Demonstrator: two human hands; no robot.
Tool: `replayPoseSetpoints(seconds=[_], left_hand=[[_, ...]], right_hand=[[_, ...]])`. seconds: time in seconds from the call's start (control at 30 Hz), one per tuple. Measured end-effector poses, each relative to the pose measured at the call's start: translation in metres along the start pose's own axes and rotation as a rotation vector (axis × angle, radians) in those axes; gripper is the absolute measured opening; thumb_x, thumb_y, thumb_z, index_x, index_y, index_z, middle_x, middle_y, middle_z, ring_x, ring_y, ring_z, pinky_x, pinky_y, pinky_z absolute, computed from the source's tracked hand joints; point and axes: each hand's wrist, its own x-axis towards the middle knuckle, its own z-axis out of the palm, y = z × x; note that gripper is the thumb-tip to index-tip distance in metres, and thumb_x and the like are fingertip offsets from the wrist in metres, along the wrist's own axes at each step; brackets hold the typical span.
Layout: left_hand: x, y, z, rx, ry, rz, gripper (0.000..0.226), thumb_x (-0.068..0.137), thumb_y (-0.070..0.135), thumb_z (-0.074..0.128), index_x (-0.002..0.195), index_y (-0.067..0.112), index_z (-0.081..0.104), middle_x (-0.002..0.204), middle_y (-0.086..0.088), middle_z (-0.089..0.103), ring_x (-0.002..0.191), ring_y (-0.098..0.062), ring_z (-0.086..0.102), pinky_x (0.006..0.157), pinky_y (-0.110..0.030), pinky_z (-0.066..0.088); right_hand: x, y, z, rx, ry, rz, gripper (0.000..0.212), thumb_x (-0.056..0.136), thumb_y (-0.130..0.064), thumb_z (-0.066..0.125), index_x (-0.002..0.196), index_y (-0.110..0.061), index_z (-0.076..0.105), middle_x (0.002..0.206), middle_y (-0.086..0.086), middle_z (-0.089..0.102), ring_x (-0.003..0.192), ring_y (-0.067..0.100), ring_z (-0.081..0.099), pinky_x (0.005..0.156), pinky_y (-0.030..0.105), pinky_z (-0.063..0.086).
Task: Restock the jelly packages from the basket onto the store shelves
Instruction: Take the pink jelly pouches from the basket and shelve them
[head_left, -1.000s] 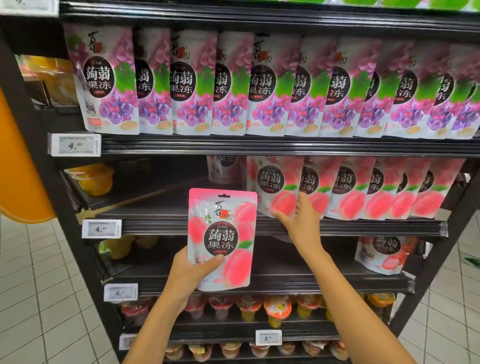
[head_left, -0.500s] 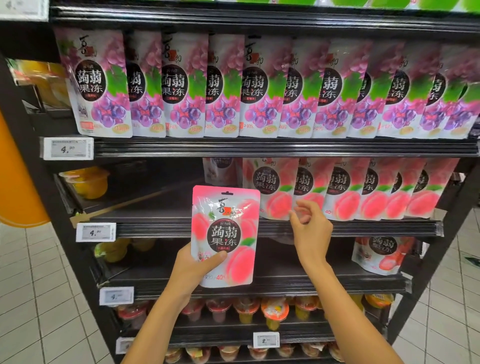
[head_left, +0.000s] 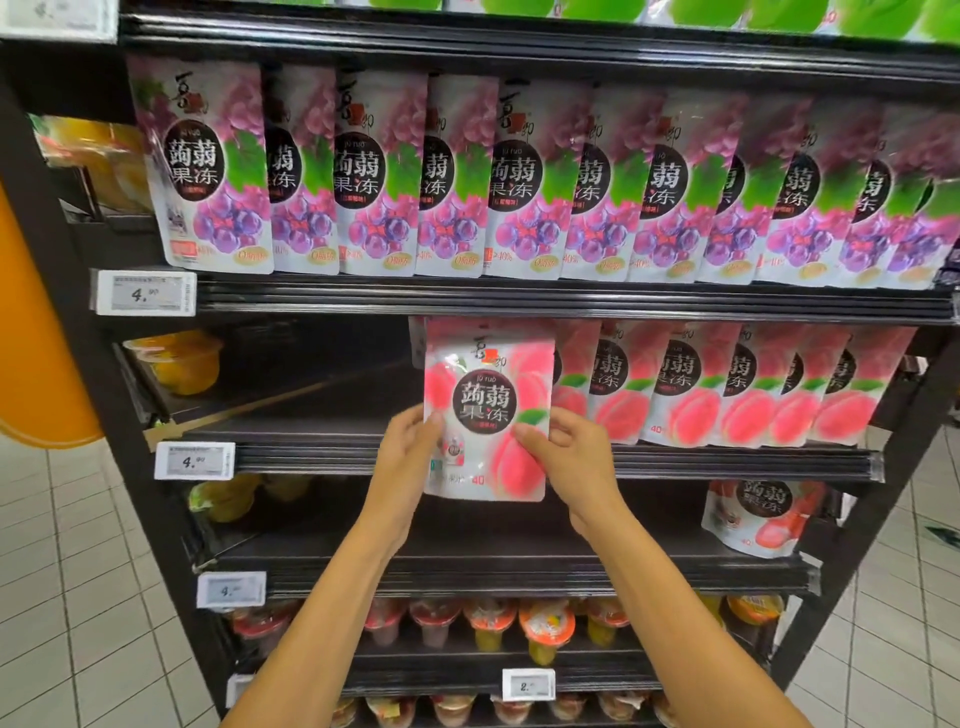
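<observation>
A pink peach jelly pouch (head_left: 488, 395) is held upright in front of the second shelf (head_left: 322, 431), at the left end of a row of peach pouches (head_left: 727, 389). My left hand (head_left: 410, 457) grips its lower left edge, thumb on the front. My right hand (head_left: 571, 457) grips its lower right edge, thumb over the peach picture. The pouch's bottom hangs below the shelf lip. The left part of that shelf is bare. No basket is in view.
Purple grape pouches (head_left: 467, 176) fill the shelf above. A single strawberry pouch (head_left: 758, 514) stands at the right of the third shelf. Jelly cups (head_left: 545, 629) line the lower shelves, yellow cups (head_left: 182, 358) sit at left. Price tags (head_left: 195, 460) edge the shelves.
My left hand has carried the peach pouch up and right to the row's left end. My right hand left the shelved pouches and took hold of the pouch's right edge.
</observation>
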Motion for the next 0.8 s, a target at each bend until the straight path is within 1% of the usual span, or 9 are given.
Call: replayPoseSetpoints(seconds=[0.13,0.2,0.27,0.33,0.4,0.5,0.6,0.7,0.8], left_hand=[[-0.007,-0.002,0.007,0.162,0.109,0.302,0.036,0.097,0.024,0.059,0.131,0.023,0.047,0.131,0.007,0.051,0.113,0.005,0.053,0.087,-0.010,0.046],[-0.010,-0.008,0.013,0.314,0.074,0.397,0.037,0.097,0.025,0.057,0.133,0.030,0.049,0.142,0.009,0.040,0.130,0.002,0.039,0.104,-0.016,0.036],[-0.009,-0.013,0.019,0.449,0.049,0.338,0.044,0.099,0.032,0.051,0.142,0.038,0.044,0.161,0.012,0.012,0.148,-0.002,0.005,0.116,-0.027,0.014],[-0.007,-0.016,0.025,0.598,-0.008,0.292,0.051,0.100,0.041,0.045,0.149,0.039,0.032,0.161,0.018,-0.011,0.146,-0.001,-0.020,0.119,-0.032,-0.002],[-0.004,-0.018,0.029,0.640,-0.099,0.274,0.052,0.101,0.042,0.040,0.151,0.040,0.027,0.158,0.021,-0.010,0.147,-0.006,-0.020,0.121,-0.036,-0.010],[-0.005,-0.018,0.032,0.631,-0.083,0.247,0.049,0.101,0.043,0.040,0.149,0.044,0.029,0.159,0.022,-0.002,0.146,-0.004,-0.015,0.117,-0.033,-0.013],[-0.008,-0.021,0.032,0.679,-0.069,0.299,0.051,0.101,0.040,0.043,0.149,0.045,0.027,0.161,0.020,0.000,0.138,0.009,-0.011,0.119,-0.032,-0.012],[-0.008,-0.023,0.032,0.693,-0.077,0.318,0.054,0.100,0.034,0.046,0.150,0.042,0.027,0.163,0.014,0.000,0.145,0.003,-0.008,0.120,-0.032,-0.012],[-0.009,-0.024,0.034,0.688,-0.066,0.302,0.055,0.099,0.034,0.048,0.150,0.042,0.027,0.163,0.016,0.001,0.137,0.007,-0.015,0.121,-0.034,-0.010]], right_hand=[[0.020,-0.011,0.012,-0.048,0.113,-0.068,0.010,0.086,-0.011,0.072,0.078,-0.015,0.071,0.072,0.000,0.071,0.068,0.012,0.065,0.068,0.026,0.053],[0.029,-0.011,0.019,-0.055,0.136,-0.096,0.009,0.088,-0.012,0.070,0.079,-0.009,0.068,0.067,0.003,0.066,0.065,0.012,0.058,0.065,0.026,0.049],[0.034,-0.005,0.026,-0.068,0.145,-0.091,0.023,0.090,-0.013,0.066,0.084,0.008,0.059,0.068,0.015,0.054,0.066,0.019,0.046,0.065,0.031,0.039],[0.036,0.001,0.032,-0.074,0.156,-0.094,0.027,0.093,-0.011,0.061,0.085,0.014,0.052,0.067,0.019,0.050,0.068,0.019,0.043,0.067,0.031,0.035],[0.033,0.004,0.035,-0.101,0.161,-0.109,0.019,0.096,-0.006,0.055,0.079,0.002,0.058,0.065,0.011,0.053,0.066,0.008,0.047,0.064,0.023,0.039],[0.030,0.005,0.032,-0.240,0.148,-0.193,0.031,0.098,-0.005,0.052,0.071,-0.021,0.050,0.065,-0.012,0.047,0.060,-0.002,0.044,0.061,0.012,0.038],[0.028,0.011,0.024,-0.427,0.183,-0.239,0.009,0.095,-0.013,0.060,0.094,-0.014,0.069,0.079,-0.007,0.065,0.071,-0.002,0.056,0.064,0.005,0.042],[0.023,0.020,0.018,-0.524,0.222,-0.204,0.022,0.092,-0.017,0.067,0.112,-0.010,0.070,0.086,-0.008,0.067,0.077,-0.006,0.059,0.066,0.002,0.042],[0.018,0.025,0.015,-0.565,0.241,-0.185,0.028,0.090,-0.019,0.070,0.116,-0.009,0.068,0.085,-0.009,0.064,0.073,-0.006,0.058,0.065,0.004,0.044]])
